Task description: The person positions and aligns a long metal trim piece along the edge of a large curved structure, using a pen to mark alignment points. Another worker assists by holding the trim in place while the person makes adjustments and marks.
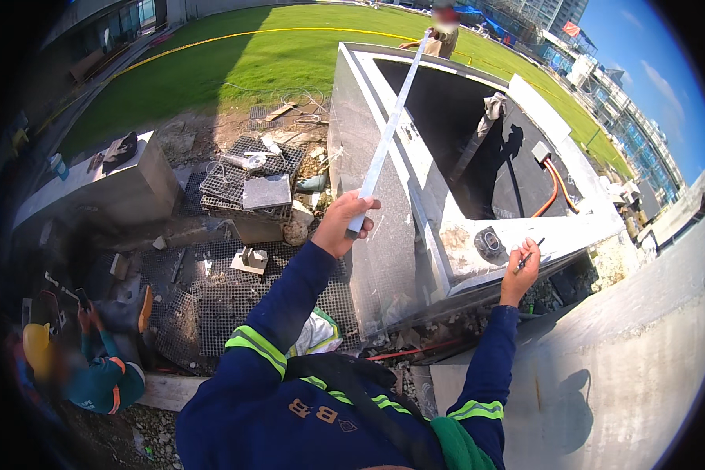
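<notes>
My left hand (pixel 345 223) is closed round the near end of a long silvery straightedge bar (pixel 395 121). Its far end reaches up toward a person (pixel 444 35) at the far corner of the concrete box. The bar slants over the white top edge (pixel 493 286) of that box. My right hand (pixel 522 270) pinches a thin dark pencil-like marker above the near right part of this edge. On the edge between my hands lies a dark, rounded object (pixel 489 243) that looks like a tape measure.
The box has a dark hollow with orange cables (pixel 554 188) and an upright post with cloth (pixel 489 110). Black plastic grids (pixel 235 301) and a grey slab (pixel 267 192) lie left. A co-worker with a yellow helmet (pixel 37 348) crouches lower left. A concrete wall (pixel 603 337) stands right.
</notes>
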`<action>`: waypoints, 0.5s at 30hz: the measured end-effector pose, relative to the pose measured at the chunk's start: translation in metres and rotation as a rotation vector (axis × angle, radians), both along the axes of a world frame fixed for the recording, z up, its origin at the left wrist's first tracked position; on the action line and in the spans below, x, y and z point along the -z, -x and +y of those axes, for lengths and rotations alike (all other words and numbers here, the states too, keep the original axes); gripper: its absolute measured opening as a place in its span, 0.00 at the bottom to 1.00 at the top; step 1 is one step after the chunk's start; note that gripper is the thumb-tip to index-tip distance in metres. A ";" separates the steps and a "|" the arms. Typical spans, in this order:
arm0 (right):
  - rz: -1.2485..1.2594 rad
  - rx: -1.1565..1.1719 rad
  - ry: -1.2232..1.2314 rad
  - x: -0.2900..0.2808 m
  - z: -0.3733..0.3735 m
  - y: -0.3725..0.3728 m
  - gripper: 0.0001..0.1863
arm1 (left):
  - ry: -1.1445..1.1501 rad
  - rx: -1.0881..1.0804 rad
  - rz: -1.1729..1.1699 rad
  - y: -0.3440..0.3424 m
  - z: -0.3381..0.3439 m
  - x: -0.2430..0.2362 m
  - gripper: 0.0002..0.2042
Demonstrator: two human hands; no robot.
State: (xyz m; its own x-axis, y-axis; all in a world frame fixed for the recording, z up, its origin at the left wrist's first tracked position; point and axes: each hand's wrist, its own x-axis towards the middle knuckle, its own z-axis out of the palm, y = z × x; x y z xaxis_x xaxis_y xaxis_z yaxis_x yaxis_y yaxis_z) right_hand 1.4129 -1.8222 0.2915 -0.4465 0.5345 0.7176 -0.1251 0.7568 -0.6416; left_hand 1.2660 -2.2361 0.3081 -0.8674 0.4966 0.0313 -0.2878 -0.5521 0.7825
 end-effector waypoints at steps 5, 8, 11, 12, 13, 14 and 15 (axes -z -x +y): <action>-0.027 0.027 -0.010 -0.002 -0.002 -0.001 0.20 | 0.034 -0.060 0.013 0.003 -0.010 0.004 0.19; -0.024 0.028 -0.020 -0.002 -0.003 -0.001 0.20 | 0.031 -0.100 0.021 0.004 -0.014 0.007 0.19; -0.016 0.017 -0.014 0.000 -0.001 -0.001 0.21 | 0.059 -0.147 -0.005 0.003 -0.017 0.009 0.20; 0.010 -0.020 -0.009 0.001 0.000 -0.001 0.21 | 0.074 -0.165 -0.013 0.001 -0.018 0.010 0.20; -0.001 -0.025 0.014 0.002 0.001 -0.001 0.21 | 0.080 -0.177 -0.003 0.000 -0.018 0.012 0.19; -0.032 0.018 0.004 0.003 0.002 -0.003 0.21 | 0.088 -0.170 -0.013 -0.002 -0.017 0.013 0.18; -0.043 0.020 -0.005 0.002 0.003 -0.003 0.21 | 0.086 -0.171 -0.013 -0.004 -0.015 0.016 0.17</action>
State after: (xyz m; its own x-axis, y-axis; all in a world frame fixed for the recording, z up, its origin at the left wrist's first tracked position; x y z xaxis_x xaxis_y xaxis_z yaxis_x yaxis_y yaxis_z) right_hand 1.4158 -1.8187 0.2890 -0.4664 0.5401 0.7006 -0.0823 0.7621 -0.6423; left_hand 1.2699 -2.2514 0.2924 -0.9394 0.3423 -0.0162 -0.2056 -0.5251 0.8258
